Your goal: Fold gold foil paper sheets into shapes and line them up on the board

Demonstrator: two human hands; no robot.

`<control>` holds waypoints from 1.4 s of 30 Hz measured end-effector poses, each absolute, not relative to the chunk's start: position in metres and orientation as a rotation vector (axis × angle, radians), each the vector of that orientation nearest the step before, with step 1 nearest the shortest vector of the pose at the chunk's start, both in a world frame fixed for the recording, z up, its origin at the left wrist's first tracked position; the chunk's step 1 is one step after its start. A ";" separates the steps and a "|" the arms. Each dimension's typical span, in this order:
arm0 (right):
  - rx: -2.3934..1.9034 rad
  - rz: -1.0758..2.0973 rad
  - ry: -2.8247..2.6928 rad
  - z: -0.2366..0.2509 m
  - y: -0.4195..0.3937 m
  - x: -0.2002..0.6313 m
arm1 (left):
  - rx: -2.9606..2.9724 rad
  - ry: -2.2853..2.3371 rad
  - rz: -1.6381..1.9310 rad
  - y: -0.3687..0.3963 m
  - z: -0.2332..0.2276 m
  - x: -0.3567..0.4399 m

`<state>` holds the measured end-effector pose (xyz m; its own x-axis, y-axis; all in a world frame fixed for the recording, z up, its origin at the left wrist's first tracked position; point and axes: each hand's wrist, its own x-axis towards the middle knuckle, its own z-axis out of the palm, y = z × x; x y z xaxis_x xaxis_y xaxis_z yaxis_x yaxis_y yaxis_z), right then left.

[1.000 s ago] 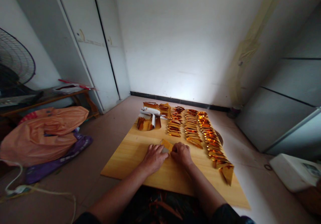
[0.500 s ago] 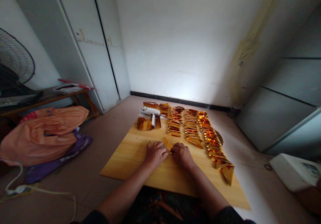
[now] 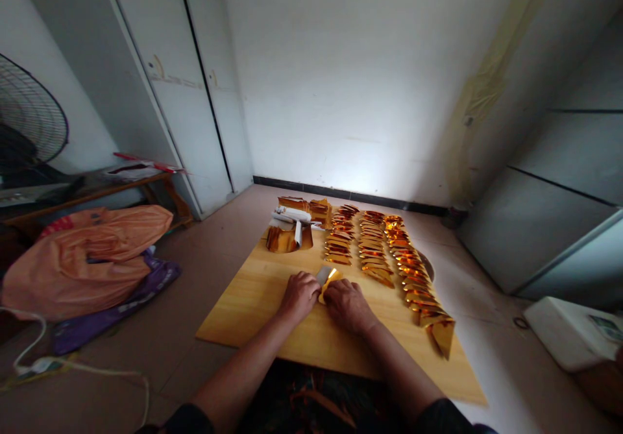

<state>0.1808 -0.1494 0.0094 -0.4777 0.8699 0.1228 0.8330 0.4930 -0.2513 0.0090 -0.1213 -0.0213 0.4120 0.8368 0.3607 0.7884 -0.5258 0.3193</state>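
Note:
My left hand [image 3: 299, 293] and my right hand [image 3: 346, 303] press side by side on a small sheet of gold foil paper [image 3: 327, 277] on a wooden board [image 3: 253, 298]. The sheet shows gold on one side and white at its upper edge, and most of it is hidden under my fingers. Beyond my hands lie three rows of folded gold foil pieces [image 3: 374, 252], running from the far edge toward the near right. A stack of unfolded gold sheets with a white wrapper [image 3: 291, 228] sits at the board's far left.
The board lies on a tiled floor. An orange plastic bag [image 3: 92, 252] on purple cloth lies to the left, a fan [image 3: 29, 122] and low wooden bench [image 3: 97, 191] behind it. A cable [image 3: 97, 375] trails at the near left. A white box [image 3: 569, 333] and grey cabinet stand right.
Both hands have drawn closer together over the foil sheet, and its upper edge has lifted, showing a white side. The rows and the stack have not moved.

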 end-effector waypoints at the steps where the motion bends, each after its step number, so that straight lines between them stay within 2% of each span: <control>1: -1.446 0.223 -2.512 0.010 -0.149 0.181 | 2.566 1.456 0.742 -0.121 -0.023 0.008; 13: -1.316 0.231 -2.480 -0.005 -0.139 0.193 | 2.687 1.334 0.601 -0.140 -0.003 -0.003; 25: -1.058 0.292 -2.442 -0.010 -0.128 0.204 | 2.788 1.319 0.873 -0.133 -0.018 0.001; 35: -1.073 0.221 -2.410 -0.023 -0.122 0.204 | 2.666 1.355 0.772 -0.136 -0.012 -0.001; 42: -1.065 0.189 -2.371 -0.028 -0.120 0.204 | 2.696 1.367 0.835 -0.136 -0.016 0.001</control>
<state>0.2042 -0.1201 -0.0279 -0.5493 0.7284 0.4095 0.6544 0.6797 -0.3312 0.0012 -0.1361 -0.0164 0.4782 0.7511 0.4552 0.7482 -0.6198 0.2367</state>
